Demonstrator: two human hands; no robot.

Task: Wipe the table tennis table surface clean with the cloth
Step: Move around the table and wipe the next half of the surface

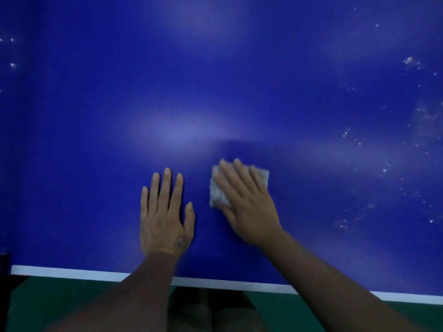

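Note:
The blue table tennis table (215,80) fills most of the view. My right hand (247,202) lies flat with straight fingers on a small grey folded cloth (217,195), pressing it onto the surface near the front middle. Most of the cloth is hidden under the fingers; its left side and top right corner show. My left hand (165,216) rests flat on the bare table just left of the cloth, fingers straight and slightly spread, holding nothing.
White specks and dusty smears (412,63) dot the right side of the table, and a few specks (12,64) sit at the far left. The table's white front edge line (72,274) runs below my wrists, with green floor (48,298) beneath.

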